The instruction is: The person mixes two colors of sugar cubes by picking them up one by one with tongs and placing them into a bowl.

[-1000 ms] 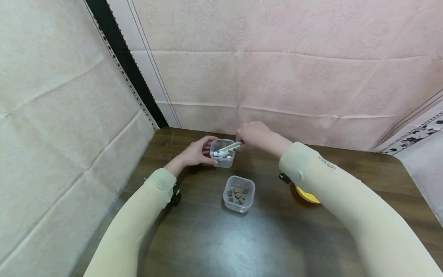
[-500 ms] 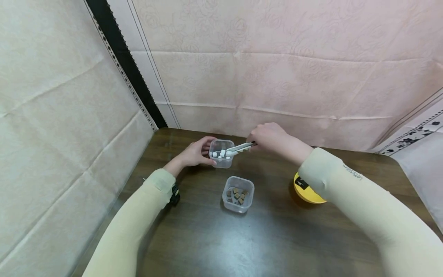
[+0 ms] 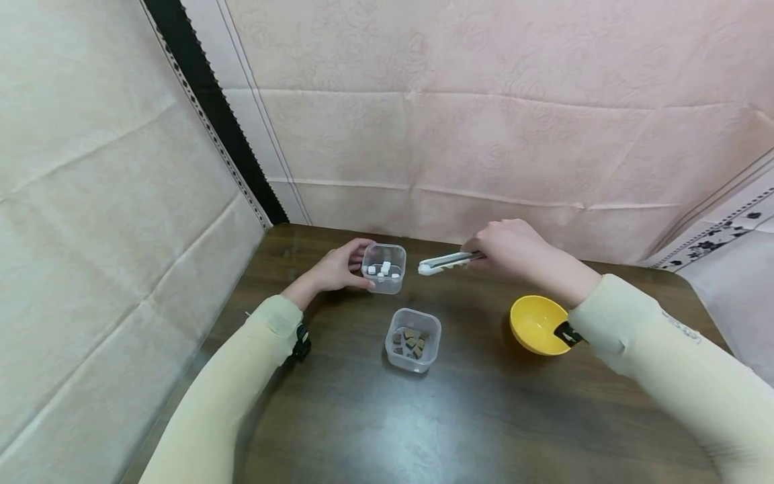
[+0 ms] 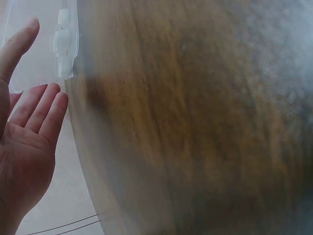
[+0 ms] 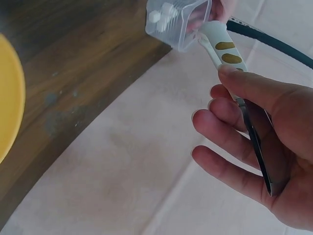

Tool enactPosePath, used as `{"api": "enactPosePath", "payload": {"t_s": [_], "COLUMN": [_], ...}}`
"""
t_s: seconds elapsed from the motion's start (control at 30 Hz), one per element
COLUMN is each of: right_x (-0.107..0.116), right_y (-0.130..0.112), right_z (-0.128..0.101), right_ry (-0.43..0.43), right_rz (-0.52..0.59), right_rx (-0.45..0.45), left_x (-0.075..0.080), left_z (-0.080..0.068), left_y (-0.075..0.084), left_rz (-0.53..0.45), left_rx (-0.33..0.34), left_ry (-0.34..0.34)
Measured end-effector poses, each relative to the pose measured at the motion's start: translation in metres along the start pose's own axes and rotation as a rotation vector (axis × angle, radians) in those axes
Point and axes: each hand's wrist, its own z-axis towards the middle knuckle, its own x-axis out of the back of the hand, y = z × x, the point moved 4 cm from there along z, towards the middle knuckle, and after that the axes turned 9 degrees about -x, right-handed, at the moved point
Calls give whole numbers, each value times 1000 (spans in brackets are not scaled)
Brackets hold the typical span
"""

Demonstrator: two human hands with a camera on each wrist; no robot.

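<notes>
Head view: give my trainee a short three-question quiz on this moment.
1. True or false: the tongs are in the left hand.
2. What fills the near clear tub? A) white cubes B) brown cubes C) nothing
3. Which thing on the table lies closest to the right sleeve?

Key:
1. False; the right hand grips them, with a white piece at their tip.
2. B; the white cubes sit in the far tub, which the left hand touches.
3. The yellow bowl.
</notes>
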Motion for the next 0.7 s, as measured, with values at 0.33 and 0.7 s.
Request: {"api": "enactPosePath", "payload": {"t_s": [0.33, 0.7], "right_x": [5, 3], "right_y": [27, 61], "right_z": [-34, -71], "right_ry": [7, -40], "right_rz": [-1, 3], "right_rx": [-32, -107], "left_x": [0, 0], "left_z": [-4, -10], "left_y": [16, 40], "left_rz": [-22, -54], "left_rx": [8, 18], "left_ry": [-3, -5]}}
